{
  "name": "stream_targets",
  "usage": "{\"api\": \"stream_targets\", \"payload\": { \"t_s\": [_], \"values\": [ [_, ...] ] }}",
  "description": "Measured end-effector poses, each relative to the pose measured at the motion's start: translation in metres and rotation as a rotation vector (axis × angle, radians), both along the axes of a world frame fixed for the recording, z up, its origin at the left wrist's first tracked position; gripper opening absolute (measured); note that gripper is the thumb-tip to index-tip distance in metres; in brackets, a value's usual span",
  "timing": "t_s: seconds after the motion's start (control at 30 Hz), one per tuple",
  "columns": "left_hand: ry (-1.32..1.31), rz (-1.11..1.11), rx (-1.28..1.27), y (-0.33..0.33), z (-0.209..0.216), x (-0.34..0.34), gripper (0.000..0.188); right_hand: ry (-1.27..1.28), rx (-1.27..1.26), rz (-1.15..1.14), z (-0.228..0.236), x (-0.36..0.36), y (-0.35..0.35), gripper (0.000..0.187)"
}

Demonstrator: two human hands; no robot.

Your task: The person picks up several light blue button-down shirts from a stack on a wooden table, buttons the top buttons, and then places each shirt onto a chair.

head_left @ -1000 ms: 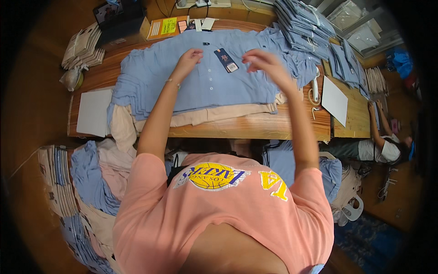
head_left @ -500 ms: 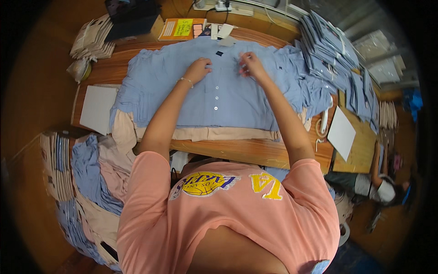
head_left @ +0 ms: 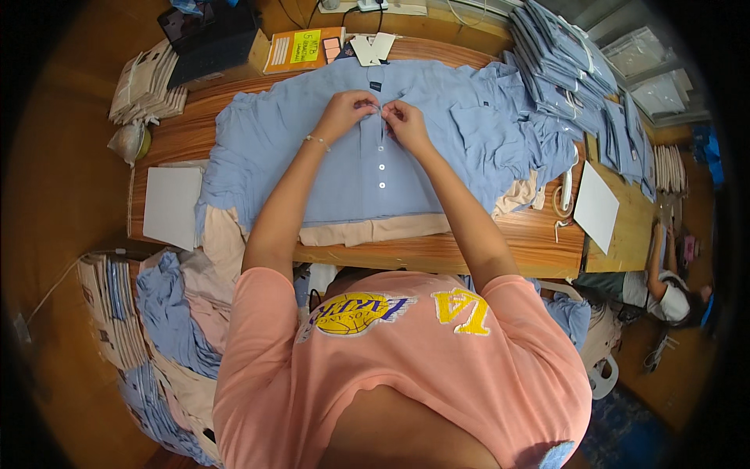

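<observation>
A light blue button shirt [head_left: 328, 184] lies spread on the wooden table, its neck at the far side and its front band running toward me. My left hand [head_left: 346, 113] and my right hand [head_left: 406, 125] meet at the front band, just below the dark neck label [head_left: 376, 87]. Both hands are closed, fingertips pinching the band's edges close together; what sits between the fingertips is too small to make out. Several white buttons [head_left: 382, 166] show on the band nearer me. White hang tags [head_left: 372, 50] lie beyond the neck. Beige cloth [head_left: 375, 229] shows under the shirt's near edge.
Folded blue shirts [head_left: 558, 66] are stacked at the far right, beige ones [head_left: 147, 82] at the far left beside a dark laptop [head_left: 211, 47]. White boards [head_left: 170, 205] lie left and right. Clothes [head_left: 176, 313] pile up lower left. A co-worker [head_left: 664, 293] is at the right.
My hands have come together from either side of the front band and now pinch it. The shirt's right part has shifted and wrinkled, and the whole view has moved slightly.
</observation>
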State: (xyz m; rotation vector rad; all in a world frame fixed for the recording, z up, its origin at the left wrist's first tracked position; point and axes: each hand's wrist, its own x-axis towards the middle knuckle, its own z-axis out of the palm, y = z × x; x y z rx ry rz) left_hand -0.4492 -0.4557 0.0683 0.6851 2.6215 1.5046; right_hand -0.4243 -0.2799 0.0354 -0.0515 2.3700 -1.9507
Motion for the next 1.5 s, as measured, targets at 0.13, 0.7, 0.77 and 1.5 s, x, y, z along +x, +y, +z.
{"api": "stream_targets", "payload": {
  "t_s": [0.13,0.7,0.77,1.5],
  "values": [
    [-0.073,-0.091,0.097,0.007,0.012,-0.005,0.02,0.021,-0.215,-0.076,0.006,0.018,-0.003,0.008],
    [0.219,-0.133,0.463,-0.032,0.151,0.034,0.014,-0.079,-0.391,0.225,0.18,0.09,0.007,0.03],
    [0.149,-0.234,0.61,-0.032,0.191,0.087,0.015,0.175,-0.072,0.296,0.244,0.122,0.037,0.035],
    [-0.206,0.161,0.353,0.003,0.087,0.148,0.015,0.442,0.193,-0.115,0.07,0.125,-0.005,0.026]
  ]
}}
